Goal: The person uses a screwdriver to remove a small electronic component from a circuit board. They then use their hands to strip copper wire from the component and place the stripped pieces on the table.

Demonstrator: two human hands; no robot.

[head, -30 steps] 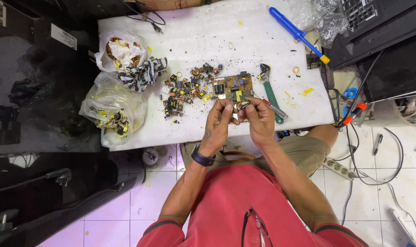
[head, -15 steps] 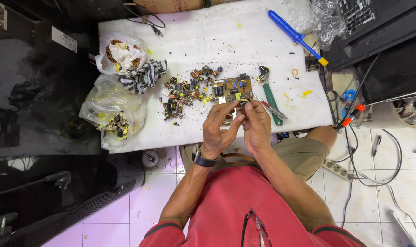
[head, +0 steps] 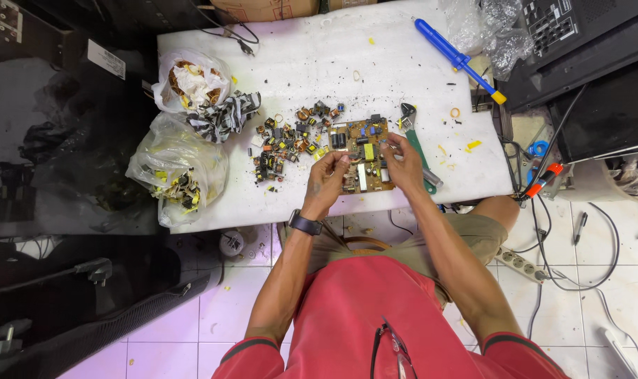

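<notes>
Hands meet over a brown circuit board (head: 362, 156) lying flat on the white table (head: 312, 63), close to its near edge. Our left hand (head: 327, 181) curls against the board's left side, fingers bent in and pressing on or pinching at it; whether something small sits between those fingertips we cannot tell. Our right hand (head: 405, 163) comes in from the other side, fingers narrowed at the top right corner, apparently gripping the board's edge or a part there.

We judge the board light and stiff: a thin rigid plate that won't flex much but could crack if twisted. Its top is crowded with parts, including a yellow block and dark cylinders, and its underside likely carries sharp solder points, so the bare edges and corners look like the safest grip. Tall parts would make poor handles; their legs could bend or snap.

Just left of the board lies a scatter of small loose components (head: 291, 140), light and easily knocked about. Just to the right, beside our right hand, lies a green-handled adjustable wrench (head: 418, 149). Farther off we see a blue screwdriver (head: 456, 57) and two plastic bags of scrap (head: 178, 168) at the table's left end.
</notes>
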